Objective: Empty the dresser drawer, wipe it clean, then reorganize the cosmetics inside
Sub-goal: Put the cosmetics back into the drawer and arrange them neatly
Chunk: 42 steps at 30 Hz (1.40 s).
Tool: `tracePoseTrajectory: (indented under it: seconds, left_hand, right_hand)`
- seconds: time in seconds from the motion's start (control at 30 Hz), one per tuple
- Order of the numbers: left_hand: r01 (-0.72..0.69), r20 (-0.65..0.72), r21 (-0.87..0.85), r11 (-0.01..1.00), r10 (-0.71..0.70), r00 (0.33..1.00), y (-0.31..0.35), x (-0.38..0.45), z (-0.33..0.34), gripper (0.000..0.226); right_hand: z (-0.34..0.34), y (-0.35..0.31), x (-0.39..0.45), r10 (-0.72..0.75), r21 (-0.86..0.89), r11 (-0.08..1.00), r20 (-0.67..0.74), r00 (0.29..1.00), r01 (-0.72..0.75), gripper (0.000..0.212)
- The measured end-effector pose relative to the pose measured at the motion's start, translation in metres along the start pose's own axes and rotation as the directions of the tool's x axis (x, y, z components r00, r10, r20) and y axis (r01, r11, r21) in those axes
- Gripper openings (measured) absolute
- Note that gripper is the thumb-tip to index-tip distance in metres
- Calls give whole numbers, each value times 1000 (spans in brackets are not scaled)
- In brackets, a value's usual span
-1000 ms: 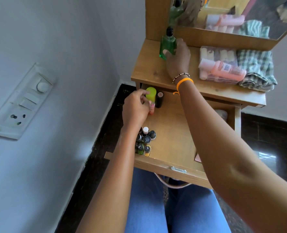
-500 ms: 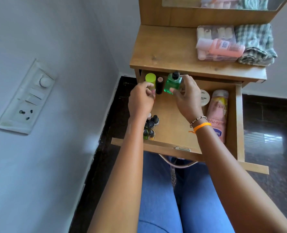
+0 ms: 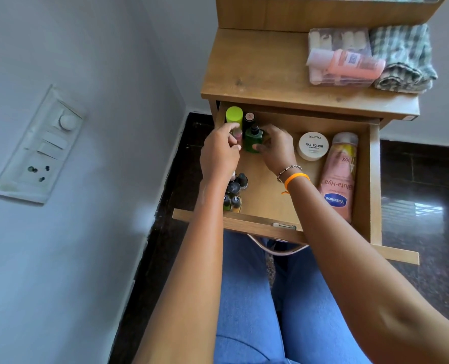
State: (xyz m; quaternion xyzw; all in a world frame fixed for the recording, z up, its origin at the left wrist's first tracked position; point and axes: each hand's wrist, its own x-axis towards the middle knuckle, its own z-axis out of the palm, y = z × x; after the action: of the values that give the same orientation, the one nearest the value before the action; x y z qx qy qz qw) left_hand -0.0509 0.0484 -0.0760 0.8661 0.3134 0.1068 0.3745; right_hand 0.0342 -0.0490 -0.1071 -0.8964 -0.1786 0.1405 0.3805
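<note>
The green bottle [image 3: 253,140] has come down from the dresser top [image 3: 257,72] into the far left of the open drawer [image 3: 270,195], beside the lime-capped tube [image 3: 234,115]. The right hand [image 3: 276,149] grips it upright; the left hand [image 3: 219,153] pinches the tube's pink body.

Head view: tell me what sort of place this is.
Probably a bedroom or dressing corner at home: a wooden dresser with its open drawer holding cosmetics such as a round white nail polish wipes tub, beside a white wall switchboard.

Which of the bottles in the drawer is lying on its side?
The pink Vaseline lotion bottle along the drawer's right wall. The green bottle with the black cap and the lime-capped bottle stand upright.
</note>
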Motion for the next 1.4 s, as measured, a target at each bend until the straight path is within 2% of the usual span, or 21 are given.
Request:
tracePoseTrajectory:
  seconds: [0.2, 0.47, 0.7, 0.87, 0.97, 1.07, 1.17, 1.23, 1.33, 1.4]
  left_hand:
    - [22, 2, 39, 999, -22, 1000, 3, 2, 1, 47]
    - [26, 1, 49, 998, -27, 1000, 5, 0, 0, 45]
    - [3, -45, -14, 1000, -4, 999, 20, -9, -3, 37]
    - [-19, -77, -72, 997, 13, 997, 37, -23, 5, 17]
    - [-35, -38, -134, 990, 30, 999, 50, -29, 17, 7]
    - [-95, 0, -195, 976, 96, 995, 70, -26, 28, 9]
    - [-133, 13, -219, 967, 139, 990, 92, -15, 36, 14]
    - [-166, -11, -219, 962, 168, 986, 106, -4, 40, 16]
    - [-174, -37, -187, 967, 170, 985, 122, 15, 45, 23]
    - [-102, -34, -210, 972, 97, 995, 130, 26, 46, 27]
  right_hand:
    - [0, -1, 2, 51, 96, 994, -55, 997, -46, 37]
    - [0, -4, 1, 64, 157, 986, -51, 997, -55, 34]
    - [-14, 0, -4, 27, 179, 984, -55, 998, -17, 31]
    - [-41, 10, -25, -55, 24, 998, -90, 994, 58, 12]
    - [-64, 11, -41, -128, -30, 992, -194, 973, 124, 5]
    - [-92, 4, -43, -211, -44, 977, -363, 908, 210, 4]
    - [-119, -2, -25, -295, -217, 953, -503, 813, 211, 18]
    - [-135, -2, -6, -338, -335, 925, -507, 793, 180, 30]
    - [-149, 2, 23, -346, -460, 877, -398, 850, 141, 43]
    - [-153, 6, 36, -336, -543, 833, -338, 879, 110, 45]
